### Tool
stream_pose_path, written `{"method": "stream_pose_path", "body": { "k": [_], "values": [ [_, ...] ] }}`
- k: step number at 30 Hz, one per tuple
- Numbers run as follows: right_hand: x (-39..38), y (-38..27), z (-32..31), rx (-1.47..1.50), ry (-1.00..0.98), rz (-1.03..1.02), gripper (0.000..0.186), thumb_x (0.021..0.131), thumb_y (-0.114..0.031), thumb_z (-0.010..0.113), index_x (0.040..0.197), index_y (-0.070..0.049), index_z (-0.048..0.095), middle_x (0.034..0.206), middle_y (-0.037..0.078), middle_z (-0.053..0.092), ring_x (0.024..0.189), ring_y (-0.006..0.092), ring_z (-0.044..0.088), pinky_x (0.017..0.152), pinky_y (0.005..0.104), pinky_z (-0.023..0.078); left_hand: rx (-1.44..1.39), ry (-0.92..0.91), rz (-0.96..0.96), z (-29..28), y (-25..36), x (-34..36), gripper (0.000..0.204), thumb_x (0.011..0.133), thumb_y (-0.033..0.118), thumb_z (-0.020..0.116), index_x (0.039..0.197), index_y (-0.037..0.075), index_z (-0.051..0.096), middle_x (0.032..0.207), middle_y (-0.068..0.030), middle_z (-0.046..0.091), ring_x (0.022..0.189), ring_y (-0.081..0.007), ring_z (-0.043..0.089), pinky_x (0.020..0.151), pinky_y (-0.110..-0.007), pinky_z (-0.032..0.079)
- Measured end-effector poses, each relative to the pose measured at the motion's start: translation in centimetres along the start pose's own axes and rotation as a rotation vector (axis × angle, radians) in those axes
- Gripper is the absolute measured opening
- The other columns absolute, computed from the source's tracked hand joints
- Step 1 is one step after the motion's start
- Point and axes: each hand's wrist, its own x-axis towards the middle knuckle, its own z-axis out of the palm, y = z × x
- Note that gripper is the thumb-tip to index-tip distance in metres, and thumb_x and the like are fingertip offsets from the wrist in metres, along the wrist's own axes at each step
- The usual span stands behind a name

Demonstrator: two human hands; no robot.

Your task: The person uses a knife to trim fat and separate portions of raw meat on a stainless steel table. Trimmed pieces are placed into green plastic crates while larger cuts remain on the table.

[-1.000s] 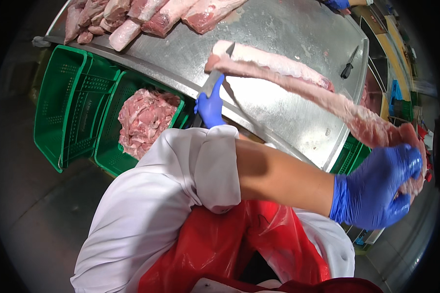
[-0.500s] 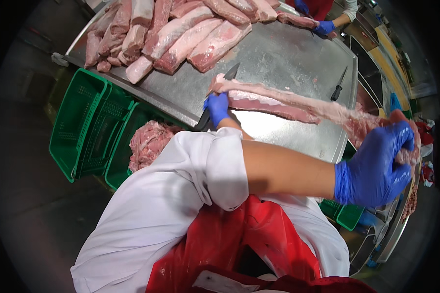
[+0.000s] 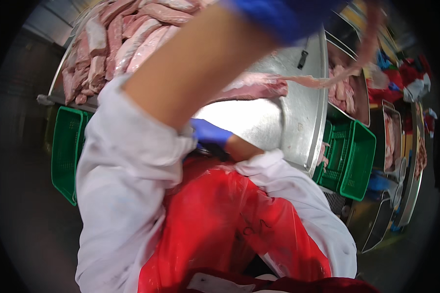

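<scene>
My left arm crosses upward over the table, and my left hand (image 3: 288, 19) is a blue-gloved blur at the top edge, its fingers out of view. A long pale strip of fat (image 3: 359, 63) rises to that edge beside it, its lower end still joined to a piece of meat (image 3: 259, 88) on the table. Close to my red apron, my blue-gloved right hand (image 3: 210, 132) is closed and partly hidden behind my left arm. Under it shows something dark, which looks like the handle of the knife (image 3: 214, 148); its blade is hidden.
Many long cuts of meat (image 3: 137, 41) pile up at the far left of the metal table (image 3: 298, 132). A black-handled knife (image 3: 303, 58) lies near its right side. Green crates (image 3: 359, 158) stand at right and left (image 3: 66, 151). Beyond is a metal bin (image 3: 361, 97) with meat.
My left hand has swung up from the right to the top edge, and the strip of fat rises with it. My right hand has come down toward my apron.
</scene>
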Motion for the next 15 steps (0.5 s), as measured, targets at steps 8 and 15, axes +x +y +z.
{"method": "stream_pose_path", "body": {
  "k": [8,15],
  "values": [
    [-28.0,3.8,-8.3,0.012,-0.014,0.481,0.081,0.088,-0.004,0.053,0.160,-0.030,0.027,0.074,0.004,0.065,0.055,0.0095,0.058,0.057,0.0266,0.052,0.880,0.327,-1.079,-8.9,-17.4,-35.3,0.041,0.087,0.031,0.075,0.112,0.003,0.059,0.099,-0.0091,0.064,0.084,-0.0156,0.060,0.075,-0.030,0.051],
    [-28.7,8.0,-8.7,-0.271,0.445,0.461,0.075,0.092,-0.014,0.060,0.159,-0.026,0.028,0.070,0.015,0.064,0.055,0.0200,0.062,0.064,0.0359,0.054,1.655,0.044,-0.792,-5.2,-26.7,-33.6,0.080,0.078,0.041,0.072,0.142,0.003,0.043,0.141,-0.0200,0.048,0.131,-0.0368,0.045,0.107,-0.052,0.035]
  ]
}}
